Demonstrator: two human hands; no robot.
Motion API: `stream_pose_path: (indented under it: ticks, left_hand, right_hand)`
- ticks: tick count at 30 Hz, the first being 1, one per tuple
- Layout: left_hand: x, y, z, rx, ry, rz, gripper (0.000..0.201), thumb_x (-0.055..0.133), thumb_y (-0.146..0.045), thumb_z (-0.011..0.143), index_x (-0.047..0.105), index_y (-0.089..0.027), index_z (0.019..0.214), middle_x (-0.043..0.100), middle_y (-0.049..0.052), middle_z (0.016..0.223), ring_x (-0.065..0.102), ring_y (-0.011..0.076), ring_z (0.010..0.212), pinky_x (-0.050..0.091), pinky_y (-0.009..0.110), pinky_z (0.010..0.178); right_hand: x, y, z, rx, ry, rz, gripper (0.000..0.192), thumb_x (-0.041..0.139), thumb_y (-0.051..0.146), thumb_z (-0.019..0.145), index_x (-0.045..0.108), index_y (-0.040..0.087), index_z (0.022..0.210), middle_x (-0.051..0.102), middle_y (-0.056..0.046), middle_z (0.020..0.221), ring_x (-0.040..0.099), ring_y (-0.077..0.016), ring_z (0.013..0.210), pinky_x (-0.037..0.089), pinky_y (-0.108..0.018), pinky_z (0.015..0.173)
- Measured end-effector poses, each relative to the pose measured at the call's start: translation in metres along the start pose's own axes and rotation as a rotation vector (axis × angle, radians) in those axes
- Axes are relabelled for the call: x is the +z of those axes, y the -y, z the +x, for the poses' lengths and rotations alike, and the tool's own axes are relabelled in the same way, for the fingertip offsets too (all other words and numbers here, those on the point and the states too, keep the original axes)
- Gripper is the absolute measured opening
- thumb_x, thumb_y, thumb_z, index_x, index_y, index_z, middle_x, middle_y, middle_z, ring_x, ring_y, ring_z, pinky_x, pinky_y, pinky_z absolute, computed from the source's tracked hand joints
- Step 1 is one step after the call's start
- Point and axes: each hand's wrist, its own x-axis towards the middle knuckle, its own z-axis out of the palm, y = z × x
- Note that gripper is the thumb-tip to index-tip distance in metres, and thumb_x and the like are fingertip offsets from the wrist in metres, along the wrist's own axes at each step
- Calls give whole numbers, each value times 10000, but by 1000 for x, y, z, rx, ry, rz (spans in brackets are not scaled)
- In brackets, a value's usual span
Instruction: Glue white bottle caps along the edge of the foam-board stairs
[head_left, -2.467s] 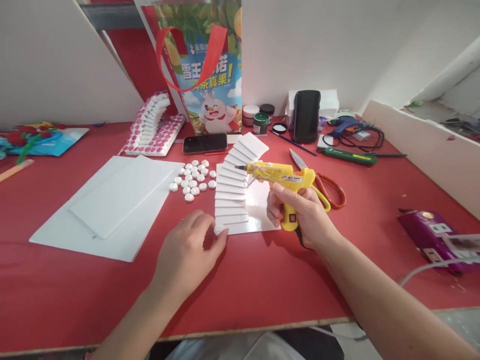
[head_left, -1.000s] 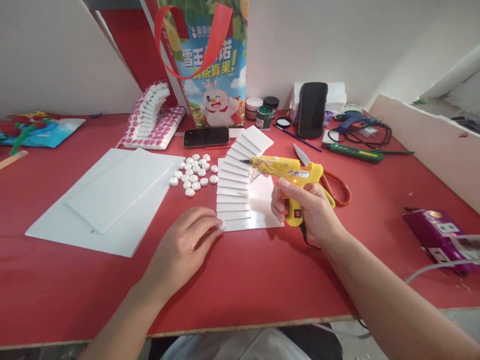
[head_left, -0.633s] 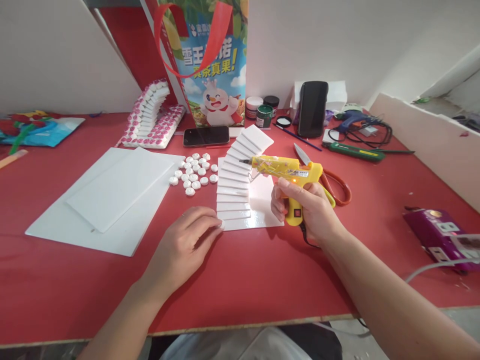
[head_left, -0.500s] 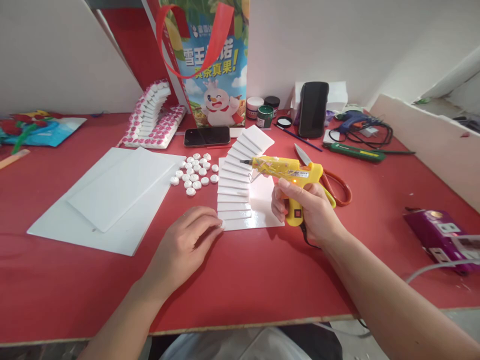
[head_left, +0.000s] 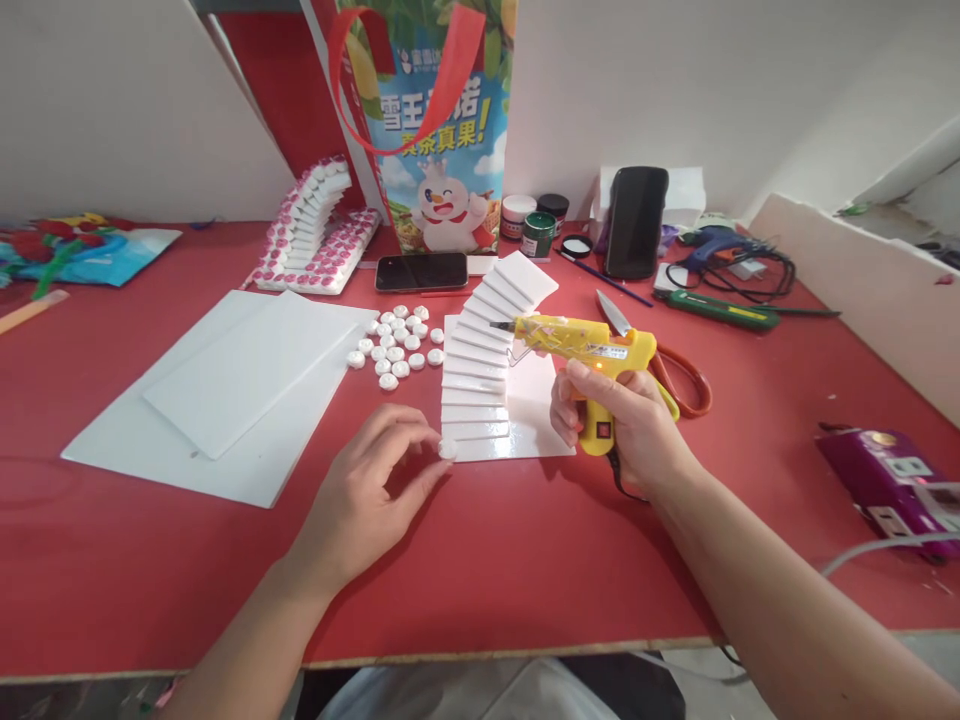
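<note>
My left hand [head_left: 375,480] is beside the front-left corner of a white board, thumb and index finger parted around a small white swirled piece [head_left: 448,449]. That piece rests at the corner, its top showing between the fingertips; whether they still graze it is hard to tell. Thin white strips [head_left: 474,384] climb the board [head_left: 536,405] like a curving, fanned stair. My right hand [head_left: 626,415] grips a yellow hot glue gun [head_left: 574,340] by its handle, a small orange light glowing on its side. The gun's dark nozzle points left, above the strips. More white swirled pieces [head_left: 394,353] lie left of the board.
White sheets [head_left: 202,400] lie at left. Behind stand a pink-and-white stair model [head_left: 315,240], a bag [head_left: 442,150], a flat phone [head_left: 421,271], paint jars [head_left: 538,235] and an upright phone [head_left: 636,222]. Scissors [head_left: 686,380] and a purple power strip [head_left: 892,485] are at right.
My left thumb and index finger have spread slightly, exposing the white piece at the board's corner. The glue gun stays about where it was over the strips. The whole view has shifted a little.
</note>
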Motion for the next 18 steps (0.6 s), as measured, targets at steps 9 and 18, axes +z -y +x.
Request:
stream_pose_path:
  ticks: [9,18]
  left_hand:
    - [4,2,2,34,5,-6,85,635,-138,975,604,-206,1017,652,46,1020,661,153,945,540,267,857]
    - [7,1,3,39,-1,22,80,664,-153,962,609,-192,1005,642,53,1008,644,153,924,534,272,836]
  right_hand:
    - [1,1,0,-6,-7,-10,418,741,457,884,596,167,620,550,-1,547,514,-119,469,385,-260,471]
    - [0,1,0,-14,8,-7,405,730,441,894,597,167,627,552,1,549,521,-117,465,386,-256,471]
